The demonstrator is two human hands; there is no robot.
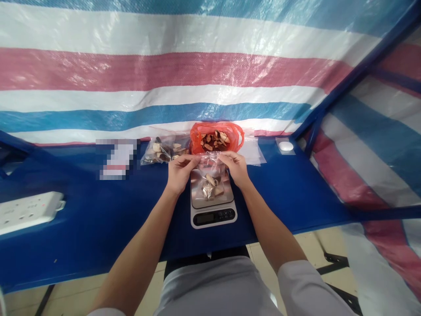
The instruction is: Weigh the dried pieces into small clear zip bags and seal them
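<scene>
A clear plastic zip bag (201, 179) with several pale and brown dried slices lies over the steel plate of a white kitchen scale (213, 223). My left hand (180, 172) pinches the bag's top edge at its left corner, and my right hand (236, 167) pinches it on the right. Between my fingers the bag's mouth is stretched sideways; whether it is sealed I cannot tell. Just behind stands a red plastic bag (239, 137), its top spread wide, with many more brown slices inside. The scale's display is dark and shows no readable number.
Filled clear bags (158, 151) lie left of the red bag, and flat clear bags (253, 151) lie to its right. A white round item (286, 146) sits farther right. At left are a blurred-out item (118, 159) and a white power strip (31, 211) on the blue table (98, 219).
</scene>
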